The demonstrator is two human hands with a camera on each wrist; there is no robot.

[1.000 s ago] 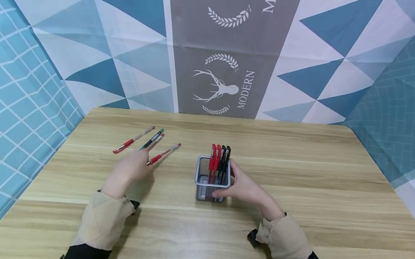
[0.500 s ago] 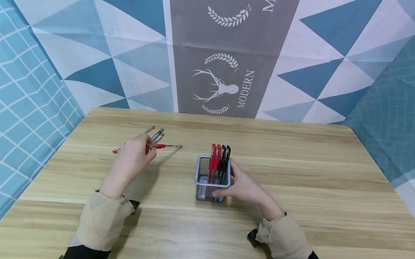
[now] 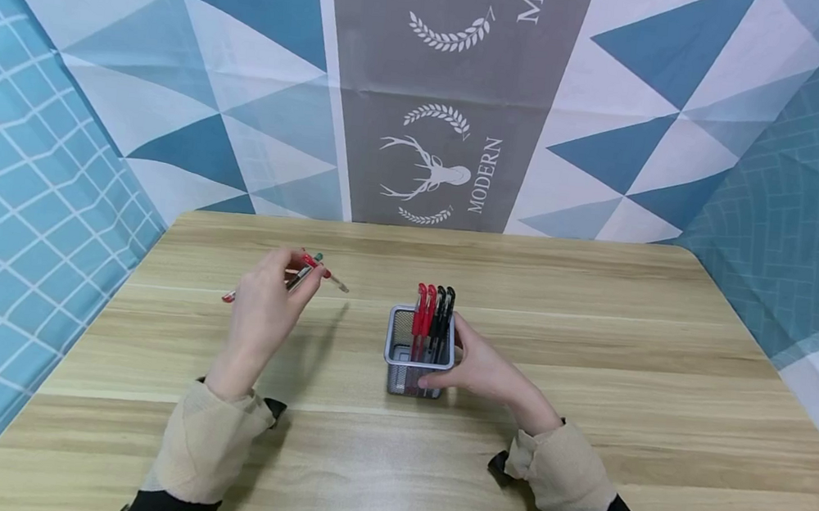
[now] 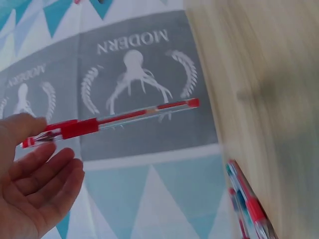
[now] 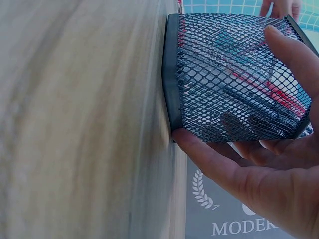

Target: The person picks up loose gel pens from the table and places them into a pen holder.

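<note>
Left hand (image 3: 264,307) pinched a red pen (image 4: 112,119) at its grip end, lifted clear of the bench (image 3: 593,347) over the loose pens (image 4: 246,204), while right hand (image 3: 483,369) curled round the mesh pen holder (image 3: 419,363) (four pens upright inside) at mid-bench.

Red-capped pen (image 4: 107,119) with clear barrel. Grey mesh holder (image 3: 419,361) — red and black pens (image 3: 433,311) inside. Pale wood-grain table (image 3: 593,347). Backdrop (image 3: 440,94) of blue and white triangles — grey band, white deer print. Beige cuffs (image 3: 202,441), black sleeves.
</note>
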